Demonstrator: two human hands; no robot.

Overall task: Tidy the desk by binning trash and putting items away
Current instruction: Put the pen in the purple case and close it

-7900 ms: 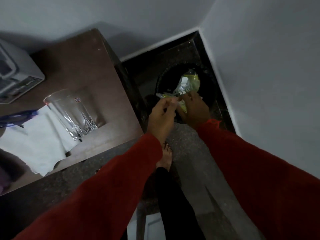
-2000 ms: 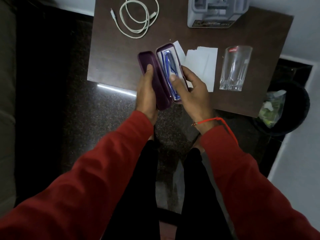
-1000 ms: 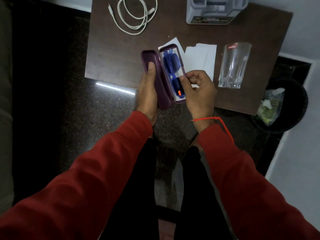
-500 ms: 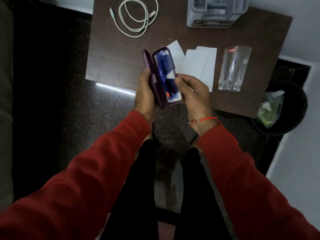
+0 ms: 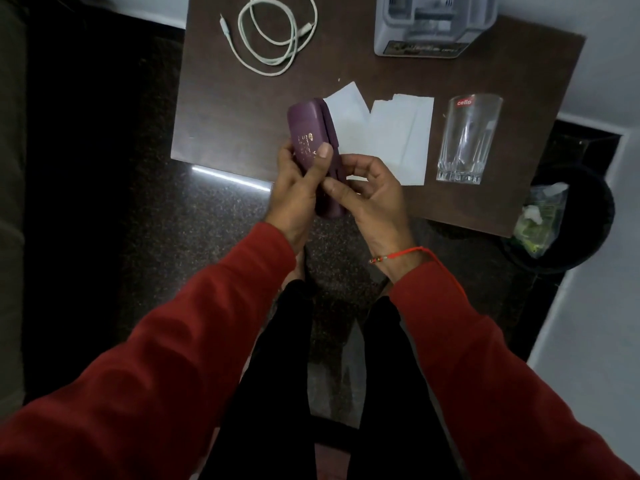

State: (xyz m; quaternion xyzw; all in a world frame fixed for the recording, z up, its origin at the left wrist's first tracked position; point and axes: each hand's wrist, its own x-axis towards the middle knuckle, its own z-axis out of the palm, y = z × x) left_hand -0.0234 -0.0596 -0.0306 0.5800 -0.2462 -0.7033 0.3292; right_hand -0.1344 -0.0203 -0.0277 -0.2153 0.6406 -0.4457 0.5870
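Closed now, the purple case (image 5: 313,147) that gaped a moment ago sits clamped in my left hand (image 5: 298,188), right hand (image 5: 367,195) pinching its edge, just left of the papers (image 5: 388,133). Putting-away step; next I set it down.

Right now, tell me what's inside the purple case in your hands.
Nothing inside shows: the purple case is closed, held by the left hand with the right hand at its edge. Its contents are covered by the lid.
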